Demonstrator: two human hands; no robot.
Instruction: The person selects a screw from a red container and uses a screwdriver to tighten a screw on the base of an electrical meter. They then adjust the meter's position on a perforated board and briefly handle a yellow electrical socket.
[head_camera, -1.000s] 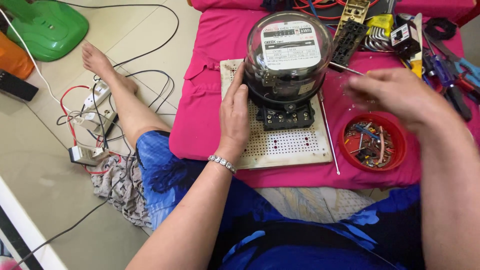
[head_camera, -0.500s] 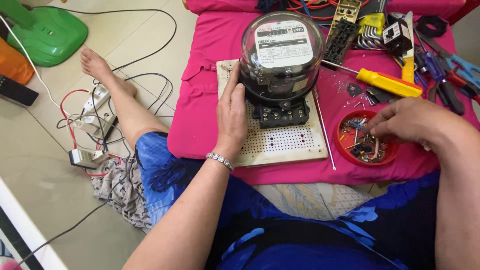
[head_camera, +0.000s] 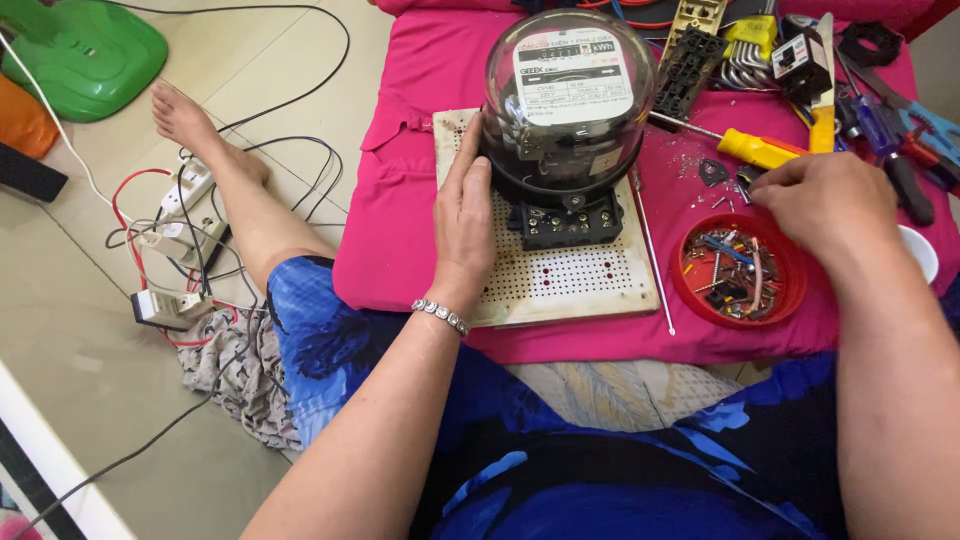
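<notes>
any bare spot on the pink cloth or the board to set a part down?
Free: the pink cloth left of the perforated board, and the board's front strip below the meter, between the left hand and the thin rod. Crowded: top right, around the yellow screwdriver, the red dish and the right hand.

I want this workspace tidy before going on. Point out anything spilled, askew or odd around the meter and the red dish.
Small screws and bits lie scattered on the pink cloth above the red dish, near the right hand, rather than in it. The left hand steadies the glass-domed meter, which sits upright on its perforated board.
</notes>
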